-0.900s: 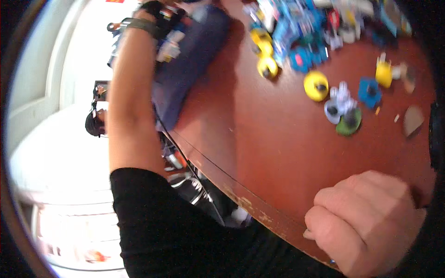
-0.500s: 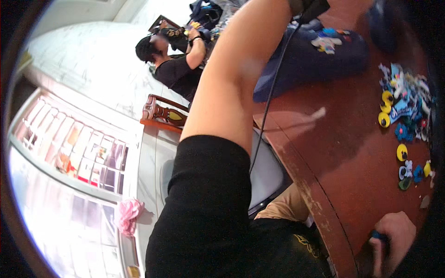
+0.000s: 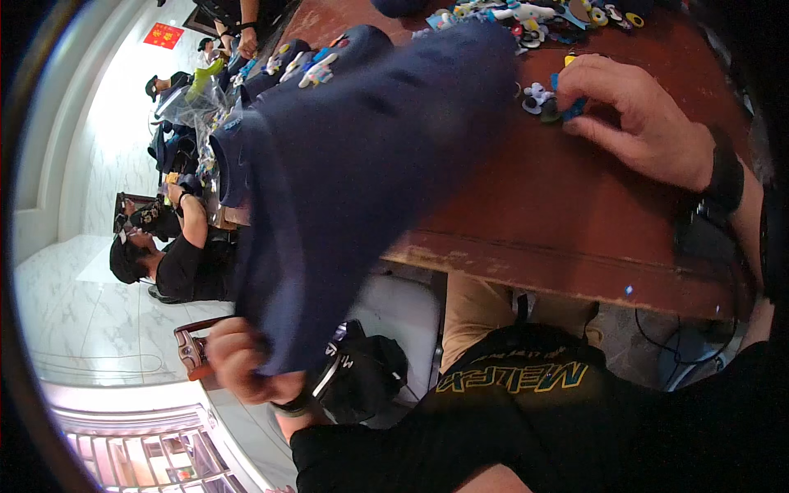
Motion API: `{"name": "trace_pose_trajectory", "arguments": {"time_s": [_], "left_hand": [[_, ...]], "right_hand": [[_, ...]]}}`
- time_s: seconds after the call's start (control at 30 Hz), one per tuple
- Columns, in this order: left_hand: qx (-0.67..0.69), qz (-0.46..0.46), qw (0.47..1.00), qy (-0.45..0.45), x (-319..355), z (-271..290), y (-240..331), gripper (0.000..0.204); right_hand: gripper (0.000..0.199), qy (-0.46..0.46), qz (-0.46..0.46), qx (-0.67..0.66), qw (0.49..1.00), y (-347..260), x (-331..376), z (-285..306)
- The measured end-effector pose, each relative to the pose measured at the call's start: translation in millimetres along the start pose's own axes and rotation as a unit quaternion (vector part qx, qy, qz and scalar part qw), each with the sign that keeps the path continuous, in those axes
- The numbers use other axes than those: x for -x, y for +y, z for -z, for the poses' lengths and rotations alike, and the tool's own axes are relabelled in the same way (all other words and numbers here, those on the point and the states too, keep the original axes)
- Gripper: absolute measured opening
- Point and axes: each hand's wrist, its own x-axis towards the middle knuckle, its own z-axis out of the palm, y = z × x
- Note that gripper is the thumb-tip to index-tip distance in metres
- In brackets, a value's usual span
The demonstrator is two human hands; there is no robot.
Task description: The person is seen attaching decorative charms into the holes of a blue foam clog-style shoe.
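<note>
My left hand is closed on one end of a dark navy fabric piece, lifted up and away to the left of the table. The piece is long, slightly blurred, and reaches across to the table top. My right hand is over the table, thumb and fingers closed around a small blue flower-shaped charm. The fingers partly cover it. Right beside it lie a white and black figure charm and a dark green charm.
A heap of mixed charms lies at the table's far side. More navy pieces with figures on them sit along the far left. A person in black works at the left. The brown table has a worn near edge. A grey chair holds a black bag.
My left arm was stretched far out with its hand out of view; it is now drawn back left, holding navy fabric. My right hand has moved onto the charms. The view has turned.
</note>
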Motion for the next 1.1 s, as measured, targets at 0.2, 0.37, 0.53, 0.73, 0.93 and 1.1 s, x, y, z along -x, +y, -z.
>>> {"name": "trace_pose_trajectory", "arguments": {"time_s": [0.2, 0.37, 0.53, 0.73, 0.93, 1.1], "left_hand": [[0.138, -0.087, 0.968, -0.192, 2, -18, -40, 0.033], [0.109, -0.004, 0.948, -0.297, -3, -45, -69, 0.051], [0.076, 0.002, 0.952, -0.298, -38, -36, -32, 0.08], [0.185, 0.069, 0.954, -0.224, -38, -82, 18, 0.064], [0.182, 0.039, 0.975, -0.126, -27, -108, 23, 0.043], [0.143, 0.056, 0.983, -0.103, -20, -109, 33, 0.043]], "right_hand": [[0.026, -0.055, -0.061, 0.208, 0.975, -7, 7, 40], [0.016, 0.01, -0.009, 0.367, 0.93, -12, -1, 29], [0.006, 0.04, -0.105, 0.403, 0.909, -33, -7, 73], [0.009, 0.005, -0.212, 0.395, 0.894, 8, -35, 103], [0.035, -0.024, -0.147, 0.501, 0.853, 77, -41, 96], [0.039, -0.072, -0.135, 0.6, 0.785, 103, -46, 92]]}}
